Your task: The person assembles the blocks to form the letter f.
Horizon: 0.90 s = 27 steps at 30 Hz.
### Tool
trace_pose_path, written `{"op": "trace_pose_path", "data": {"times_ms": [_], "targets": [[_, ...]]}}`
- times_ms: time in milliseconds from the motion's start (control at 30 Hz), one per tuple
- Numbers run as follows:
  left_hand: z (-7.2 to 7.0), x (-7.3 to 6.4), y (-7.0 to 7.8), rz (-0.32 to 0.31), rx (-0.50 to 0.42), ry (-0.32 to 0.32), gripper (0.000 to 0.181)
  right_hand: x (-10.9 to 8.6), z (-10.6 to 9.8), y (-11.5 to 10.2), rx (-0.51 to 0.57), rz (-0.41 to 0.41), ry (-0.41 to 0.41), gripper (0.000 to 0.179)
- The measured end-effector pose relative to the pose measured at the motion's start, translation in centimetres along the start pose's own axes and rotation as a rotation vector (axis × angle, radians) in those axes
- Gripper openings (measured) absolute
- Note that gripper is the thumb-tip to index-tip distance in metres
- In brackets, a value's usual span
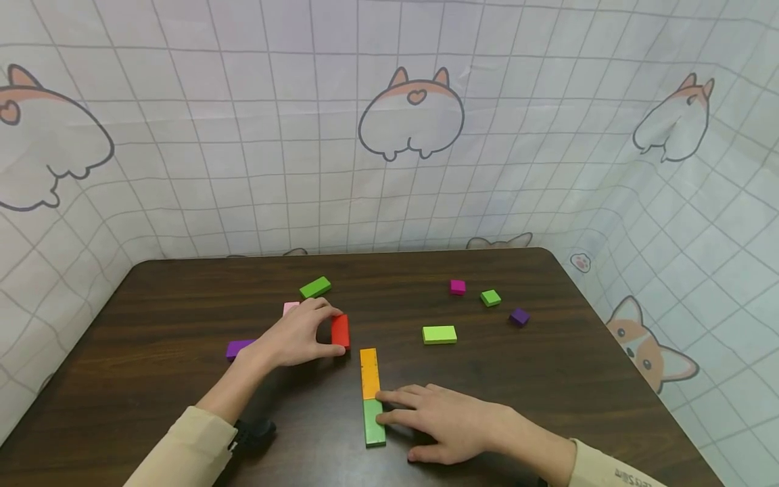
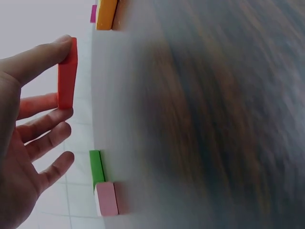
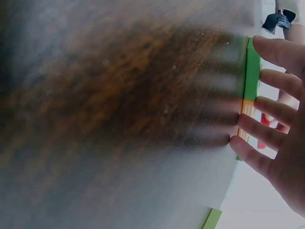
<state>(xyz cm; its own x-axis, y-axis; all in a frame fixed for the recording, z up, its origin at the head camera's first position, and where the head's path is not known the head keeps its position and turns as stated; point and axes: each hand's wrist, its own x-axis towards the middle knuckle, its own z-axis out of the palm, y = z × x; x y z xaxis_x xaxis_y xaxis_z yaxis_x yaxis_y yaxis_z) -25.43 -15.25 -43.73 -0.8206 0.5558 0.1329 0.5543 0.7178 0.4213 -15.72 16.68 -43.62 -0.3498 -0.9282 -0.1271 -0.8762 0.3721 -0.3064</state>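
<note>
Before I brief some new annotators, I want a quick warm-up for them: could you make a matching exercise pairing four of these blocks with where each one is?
Column one
1. Red block
2. Orange block
3. Small dark purple block
4. Long purple block

Column two
A. Farthest left of the blocks in the head view
B. End to end with a green block
C. Held by the left hand
D. Farthest right of the blocks in the head view

Pairs: 1-C, 2-B, 3-D, 4-A
</note>
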Motion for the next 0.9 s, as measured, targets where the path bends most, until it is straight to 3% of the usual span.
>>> {"op": "trace_pose_path", "data": {"times_ms": [567,900], "targets": [[1.1,1.9,1.1,-0.001,0.045,0.018,0.066,0.0,-0.2,-0.1,0.007,-0.001,0.003,0.059],[1.2,2.7,1.9,-0.011,0.03,-0.008,0.066,0.0,-0.4,-0.2,0.008,-0.002,0.002,0.058]]}}
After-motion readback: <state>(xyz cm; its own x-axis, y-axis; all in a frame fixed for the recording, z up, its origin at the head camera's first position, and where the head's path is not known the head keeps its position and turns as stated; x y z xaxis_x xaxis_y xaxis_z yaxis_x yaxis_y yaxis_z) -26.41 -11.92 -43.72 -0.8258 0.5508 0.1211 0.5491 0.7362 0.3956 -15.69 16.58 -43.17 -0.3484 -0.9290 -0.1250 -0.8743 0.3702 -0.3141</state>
